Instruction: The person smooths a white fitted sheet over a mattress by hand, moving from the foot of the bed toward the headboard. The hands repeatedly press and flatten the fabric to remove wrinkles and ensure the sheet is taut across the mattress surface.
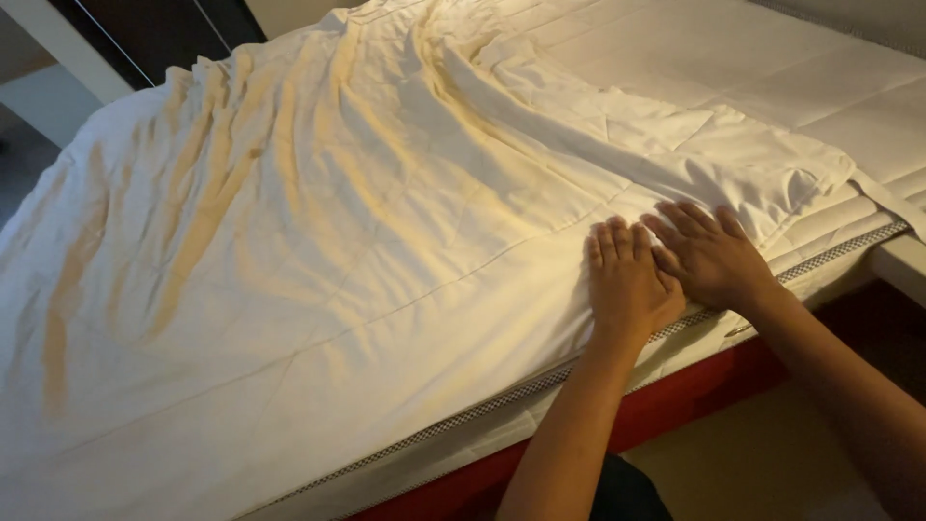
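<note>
**Both hands flat at the bed's near edge**

A wrinkled white sheet (289,251) covers the bed (675,386), wide open leftward. Left hand (627,285) and right hand (709,256) press it side by side, touching, fingers (617,241) extended, gripping nothing, beside the sheet's folded right edge.

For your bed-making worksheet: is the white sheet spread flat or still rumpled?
Rumpled. The sheet shows long creases and a bunched fold near the far side; both hands, left and right, press flat on it at the mattress edge.
</note>
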